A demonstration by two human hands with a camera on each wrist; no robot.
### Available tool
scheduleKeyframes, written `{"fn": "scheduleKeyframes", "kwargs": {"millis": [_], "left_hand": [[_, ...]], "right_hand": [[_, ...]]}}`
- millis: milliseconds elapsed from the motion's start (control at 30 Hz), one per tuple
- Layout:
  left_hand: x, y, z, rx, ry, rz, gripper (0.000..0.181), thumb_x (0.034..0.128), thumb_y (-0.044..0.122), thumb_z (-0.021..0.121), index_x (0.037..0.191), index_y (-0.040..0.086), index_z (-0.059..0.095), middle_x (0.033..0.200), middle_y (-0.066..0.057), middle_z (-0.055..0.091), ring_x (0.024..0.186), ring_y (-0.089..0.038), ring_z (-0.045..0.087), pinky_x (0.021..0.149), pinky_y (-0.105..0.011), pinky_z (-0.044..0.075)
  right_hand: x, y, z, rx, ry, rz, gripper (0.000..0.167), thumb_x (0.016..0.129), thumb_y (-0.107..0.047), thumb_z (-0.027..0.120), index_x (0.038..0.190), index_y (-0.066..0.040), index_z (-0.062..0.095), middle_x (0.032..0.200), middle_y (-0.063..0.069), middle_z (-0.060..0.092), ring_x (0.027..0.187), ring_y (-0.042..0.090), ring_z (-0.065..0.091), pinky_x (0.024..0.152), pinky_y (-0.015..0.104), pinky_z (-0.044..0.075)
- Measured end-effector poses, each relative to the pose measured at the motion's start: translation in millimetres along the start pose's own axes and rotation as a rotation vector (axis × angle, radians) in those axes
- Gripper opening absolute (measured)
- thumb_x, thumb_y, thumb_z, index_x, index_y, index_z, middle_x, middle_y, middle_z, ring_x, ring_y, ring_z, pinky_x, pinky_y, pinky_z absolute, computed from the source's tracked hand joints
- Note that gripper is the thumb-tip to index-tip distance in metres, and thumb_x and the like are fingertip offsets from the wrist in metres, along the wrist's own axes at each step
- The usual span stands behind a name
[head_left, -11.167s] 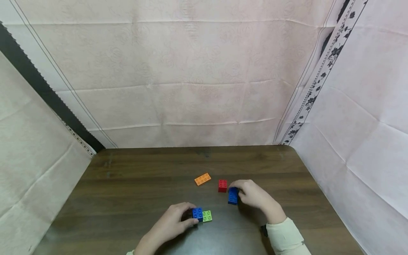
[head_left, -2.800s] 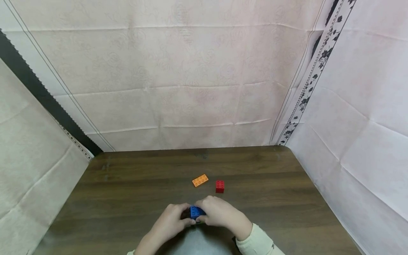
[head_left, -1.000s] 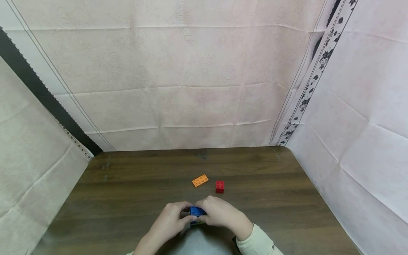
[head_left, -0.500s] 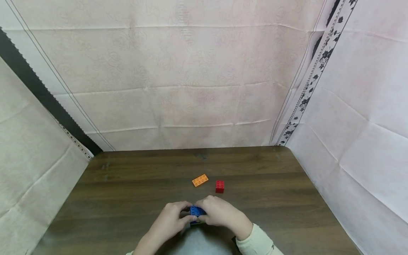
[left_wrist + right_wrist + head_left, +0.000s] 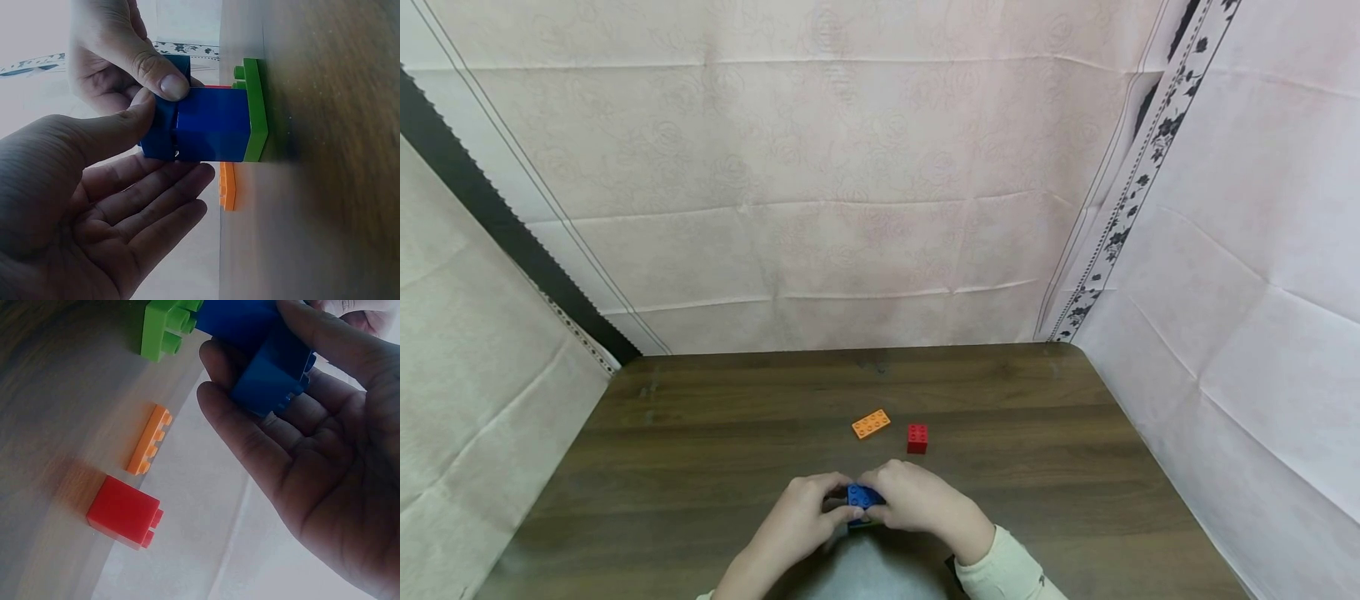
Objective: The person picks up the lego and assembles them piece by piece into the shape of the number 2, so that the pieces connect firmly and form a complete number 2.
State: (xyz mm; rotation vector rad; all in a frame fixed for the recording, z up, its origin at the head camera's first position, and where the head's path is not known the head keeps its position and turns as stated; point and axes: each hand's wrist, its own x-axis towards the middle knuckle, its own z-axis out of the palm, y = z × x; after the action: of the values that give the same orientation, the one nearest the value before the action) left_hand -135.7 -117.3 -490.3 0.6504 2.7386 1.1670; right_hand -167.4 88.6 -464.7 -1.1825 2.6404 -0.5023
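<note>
Both hands meet over a stack of toy building bricks near the front of the table. A thin green brick (image 5: 255,112) lies at the bottom, a blue brick (image 5: 212,125) stands on part of it, and an upper blue brick (image 5: 859,497) sits on top, with a narrow gap at the joint in the left wrist view. My left hand (image 5: 808,508) holds the blue bricks from the left between thumb and fingers. From the right, my right hand (image 5: 917,500) grips the upper blue brick, thumb on the near side. In the head view the fingers cover much of the stack.
Beyond the hands, an orange flat brick (image 5: 871,424) and a red brick (image 5: 917,439) lie on the wooden table (image 5: 715,433). Pale cloth (image 5: 865,167) hangs behind the table and along both sides.
Over the longer span, my right hand has carried the long blue brick from beside the red brick leftward onto the blue-and-green stack. In the last second the hands hardly move.
</note>
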Motion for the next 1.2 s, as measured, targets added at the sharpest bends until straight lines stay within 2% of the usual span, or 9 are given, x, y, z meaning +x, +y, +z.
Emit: {"fn": "scheduleKeyframes", "kwargs": {"millis": [1200], "left_hand": [[0.3,0.2,-1.0,0.012,-0.006,-0.039,0.024,0.0875,0.038,0.078,0.104,0.021,0.073,0.098,0.009,0.072,0.093,-0.011,0.068,0.075,-0.034,0.057]], "right_hand": [[1.1,2.7,1.9,0.02,-0.01,0.002,0.011,0.095,-0.025,0.073,0.102,-0.018,0.07,0.074,-0.017,0.054,0.059,0.0,0.043,0.052,0.017,0.035]]}}
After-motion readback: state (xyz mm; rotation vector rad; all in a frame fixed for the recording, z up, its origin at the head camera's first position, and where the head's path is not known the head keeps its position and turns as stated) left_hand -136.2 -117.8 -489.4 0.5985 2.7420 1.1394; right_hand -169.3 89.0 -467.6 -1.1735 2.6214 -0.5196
